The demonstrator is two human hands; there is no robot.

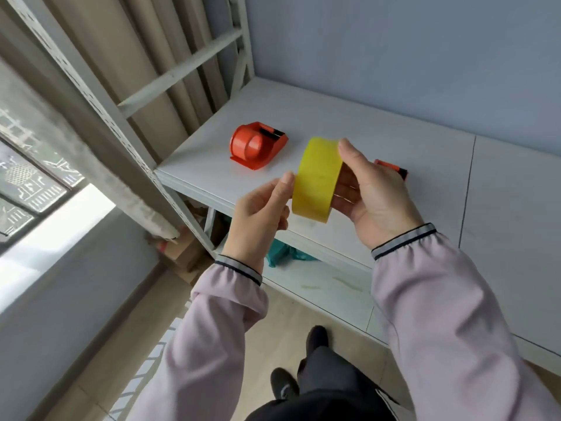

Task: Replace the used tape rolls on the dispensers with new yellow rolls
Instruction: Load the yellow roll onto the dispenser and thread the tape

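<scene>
Head view, near to far: our dark shoes (pixel 315 337) and trousers at the bottom edge, on a light wood floor, then both pale lilac sleeves (pixel 431 299) with striped cuffs reaching up toward the shelf (pixel 379 123). We hold the yellow tape roll (pixel 317 179) between both hands, in the air above the shelf's front edge, not touching the surface. Right hand (pixel 368 192) is closed on the roll from its right side: thumb on the top rim, fingers curled behind and under it. Left hand (pixel 262 208) sits on the roll's left side, thumb tip pressed to the outer face, remaining fingers curled in; whether it bears any load or just touches, we cannot tell. Roll stands on edge, its wide outer face toward the camera. Beyond it, on the grey-white shelf top, an orange tape dispenser (pixel 258 145) lies near the front-left corner, cutter end pointing right, well apart from the roll. A second orange dispenser (pixel 391 168) is mostly hidden behind our right hand; only its tip shows, so its load is unclear. Lower shelf carries something teal (pixel 280 253), partly hidden. Rack upright (pixel 100 95) on the left, curtain (pixel 145 56) behind it, blue-grey wall (pixel 394 56) at the back.
</scene>
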